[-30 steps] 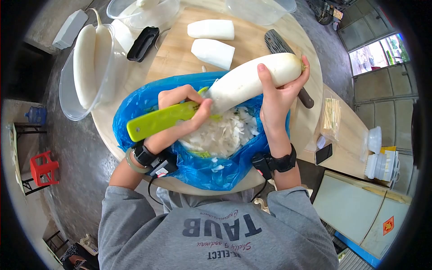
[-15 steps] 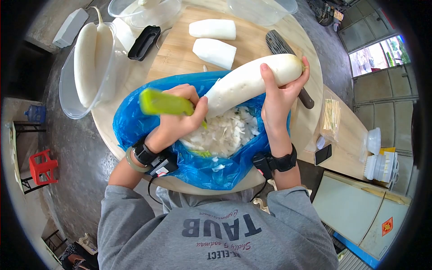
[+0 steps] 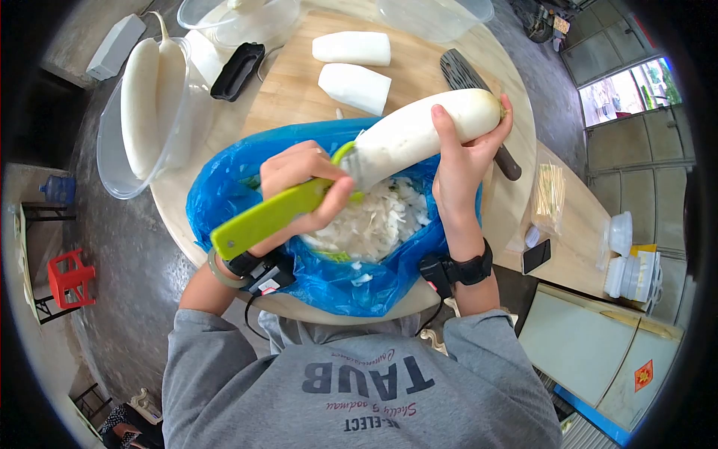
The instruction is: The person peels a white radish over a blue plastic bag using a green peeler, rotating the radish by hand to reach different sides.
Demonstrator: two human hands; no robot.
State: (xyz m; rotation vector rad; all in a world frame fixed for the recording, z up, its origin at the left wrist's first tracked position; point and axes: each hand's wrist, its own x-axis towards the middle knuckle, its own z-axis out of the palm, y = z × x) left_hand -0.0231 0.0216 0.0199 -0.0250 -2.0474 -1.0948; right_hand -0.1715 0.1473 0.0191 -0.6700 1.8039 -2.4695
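Observation:
My left hand (image 3: 303,187) is closed around the handle of a green peeler (image 3: 262,221), whose head lies against the lower end of a large white radish (image 3: 419,131). My right hand (image 3: 467,153) grips that radish near its stem end, thumb on top, fingers behind. Below the radish, a blue plastic bag (image 3: 359,288) lies spread open with a heap of white peelings (image 3: 385,221) inside. Two peeled radish pieces (image 3: 351,49) rest beyond it on a wooden cutting board (image 3: 288,93).
A knife (image 3: 508,161) lies at the board's right, partly behind the radish. Left of the board are a black tray (image 3: 238,71) and a clear tub (image 3: 112,168) of whole radishes. On a side table lie skewers (image 3: 550,191) and a phone (image 3: 536,257). A red stool (image 3: 71,278) stands left.
The peeler's handle has swung down toward the lower left, and its head now shows against the radish's lower end. My right hand and the radish have hardly moved.

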